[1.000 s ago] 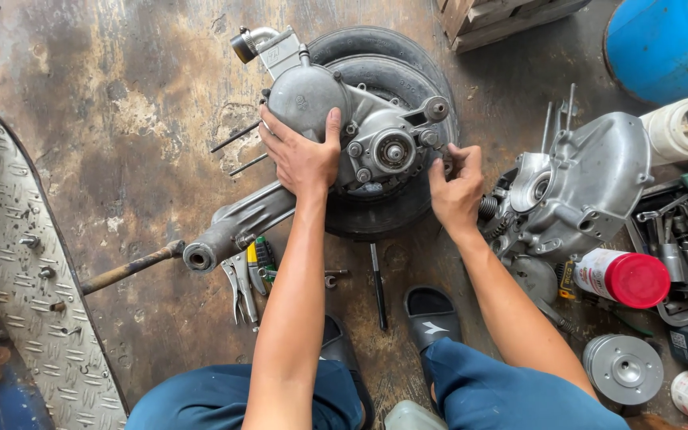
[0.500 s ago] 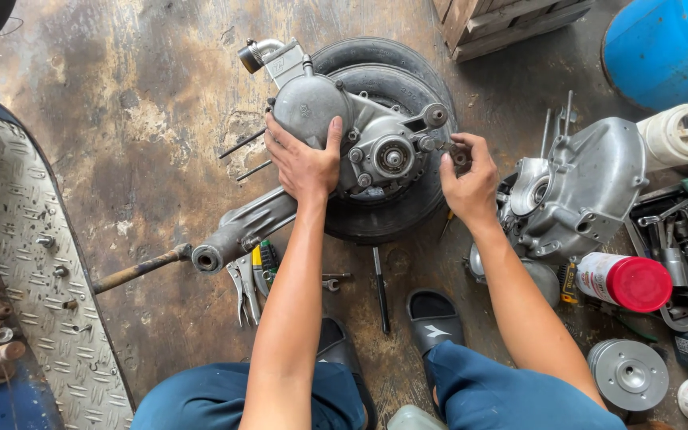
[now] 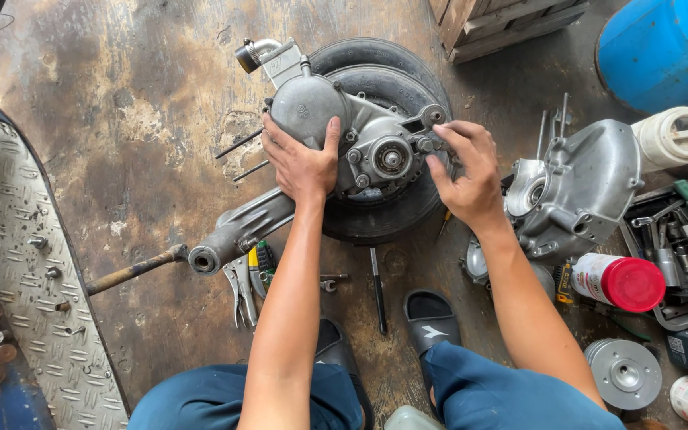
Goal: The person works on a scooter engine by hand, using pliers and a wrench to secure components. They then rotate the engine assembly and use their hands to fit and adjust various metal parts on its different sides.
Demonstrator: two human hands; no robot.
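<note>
Careful, your left hand [image 3: 302, 163] only rests flat on the engine [image 3: 360, 135] while right hand [image 3: 465, 171] pinches its bolt [image 3: 431, 143], so it could rock on the tyre [image 3: 376, 68].

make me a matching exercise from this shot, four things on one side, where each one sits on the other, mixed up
Things:
1. left hand
2. right hand
3. spray can with red cap
4. locking pliers

Places:
A. on the floor below the engine's long arm
B. flat on the rounded grey engine cover
C. lying beside the tool tray
D. fingertips at the engine's right edge, over the tyre

Pairs: 1-B, 2-D, 3-C, 4-A
</note>
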